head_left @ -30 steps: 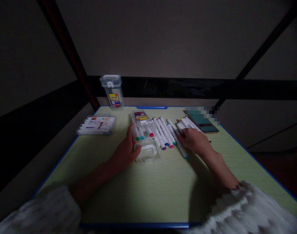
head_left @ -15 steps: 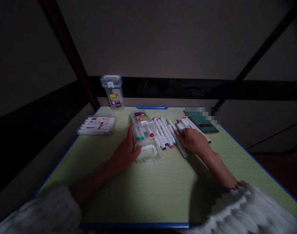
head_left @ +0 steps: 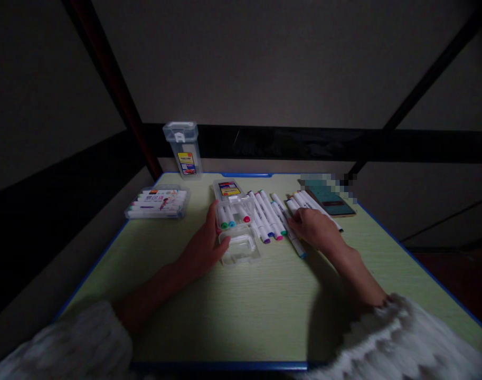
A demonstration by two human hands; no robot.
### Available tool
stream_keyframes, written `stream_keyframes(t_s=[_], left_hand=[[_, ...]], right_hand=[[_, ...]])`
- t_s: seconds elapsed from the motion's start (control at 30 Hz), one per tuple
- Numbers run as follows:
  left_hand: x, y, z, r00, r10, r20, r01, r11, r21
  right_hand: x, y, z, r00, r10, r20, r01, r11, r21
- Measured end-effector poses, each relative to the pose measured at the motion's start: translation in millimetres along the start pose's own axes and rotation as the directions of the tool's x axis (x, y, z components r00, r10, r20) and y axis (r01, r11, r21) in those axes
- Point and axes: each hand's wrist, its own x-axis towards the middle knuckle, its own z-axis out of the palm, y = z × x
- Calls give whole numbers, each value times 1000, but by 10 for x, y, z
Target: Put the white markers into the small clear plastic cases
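Upright case (head_left: 186, 150): yellow label, print blurred
Left hand (head_left: 203, 245): open, touching marker box (head_left: 228, 192)
Right hand (head_left: 318, 227): bent over markers (head_left: 266, 216), grip unclear

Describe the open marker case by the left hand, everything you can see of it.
The open marker case looks like clear, colorless plastic. It lies flat on the table, mouth toward the wearer, with a yellow, red and blue label on its upper face. Its lid is swung open in front of the mouth. Green-, blue- and red-ended markers lie inside. The left hand touches its left side, thumb at the lid. Whether the loose markers alongside touch it is unclear.
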Motion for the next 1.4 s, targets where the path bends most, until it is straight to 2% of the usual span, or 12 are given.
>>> stream_keyframes(t_s=[0.83,1.4], left_hand=[[10,5,-2,1000,-10,8,10,1000,0],[-2,20,-5,1000,-16,6,16,1000,-5]], right_hand=[[21,19,63,999,-24,-33,26,998,58],[-27,-39,10,999,-16,-52,20,998,66]])
